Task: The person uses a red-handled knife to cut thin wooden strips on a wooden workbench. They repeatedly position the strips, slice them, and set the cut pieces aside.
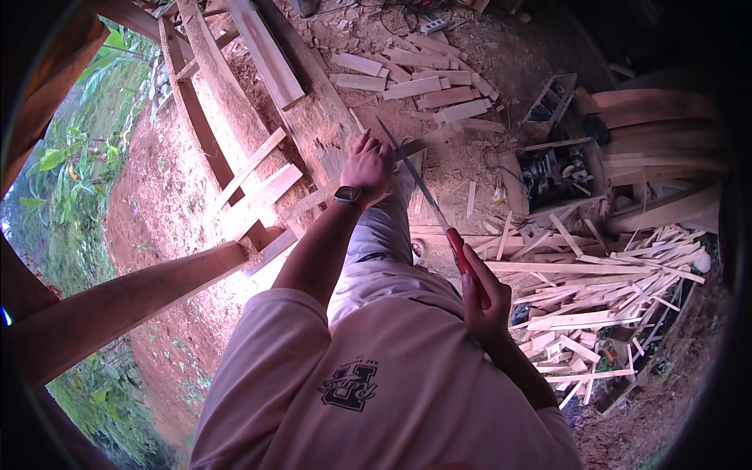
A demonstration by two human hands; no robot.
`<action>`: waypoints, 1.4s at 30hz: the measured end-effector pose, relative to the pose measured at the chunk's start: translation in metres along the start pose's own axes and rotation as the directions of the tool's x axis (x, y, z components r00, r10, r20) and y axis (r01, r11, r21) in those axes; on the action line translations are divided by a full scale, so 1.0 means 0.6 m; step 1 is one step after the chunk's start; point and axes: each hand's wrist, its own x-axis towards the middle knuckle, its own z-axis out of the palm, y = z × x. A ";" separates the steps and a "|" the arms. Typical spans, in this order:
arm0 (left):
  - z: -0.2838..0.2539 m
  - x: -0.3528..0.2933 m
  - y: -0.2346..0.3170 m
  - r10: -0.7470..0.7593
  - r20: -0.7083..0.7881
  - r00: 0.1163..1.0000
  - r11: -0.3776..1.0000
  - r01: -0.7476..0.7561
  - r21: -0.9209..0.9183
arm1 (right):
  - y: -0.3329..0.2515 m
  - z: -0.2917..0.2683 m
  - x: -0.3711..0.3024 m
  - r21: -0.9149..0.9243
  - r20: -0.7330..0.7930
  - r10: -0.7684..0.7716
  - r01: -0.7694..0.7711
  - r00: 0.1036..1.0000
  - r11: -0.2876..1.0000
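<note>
My right hand [484, 294] is closed around the red handle of a handsaw [425, 189]. Its long, narrow grey blade slants up and to the left, and the pointed tip ends just beyond my left hand [368, 166]. That left hand, with a dark watch on the wrist, is closed on a wooden slat [308, 203] lying across a weathered plank [317, 141]. My palm covers the middle of the slat. The blade passes close to the right of my left fingers; whether it touches the wood I cannot tell.
Cut boards [431, 82] lie scattered on the sawdust-covered ground ahead. At right are a wooden box [513, 182] with dark items inside and a large heap of offcuts [583, 321]. A thick beam [141, 294] stands at left, and long timbers [266, 55] rest at upper left.
</note>
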 end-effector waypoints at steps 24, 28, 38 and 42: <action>-0.014 0.008 0.012 0.013 -0.011 1.000 1.000 -0.014 -0.024 | 0.110 0.123 0.184 0.036 -0.065 -0.191 0.194 0.979 0.980; -0.017 0.003 0.006 -0.005 0.036 0.999 1.000 0.006 -0.018 | 0.087 0.112 0.167 0.036 -0.004 -0.077 0.077 0.997 0.996; -0.017 0.008 0.016 -0.085 0.008 0.996 0.996 0.085 -0.031 | 0.011 0.029 0.058 0.010 -0.013 -0.078 0.078 0.997 0.997; -0.021 0.015 0.014 -0.055 0.004 0.999 0.998 0.055 -0.035 | 0.080 0.105 0.180 0.024 -0.046 -0.134 0.135 0.990 0.991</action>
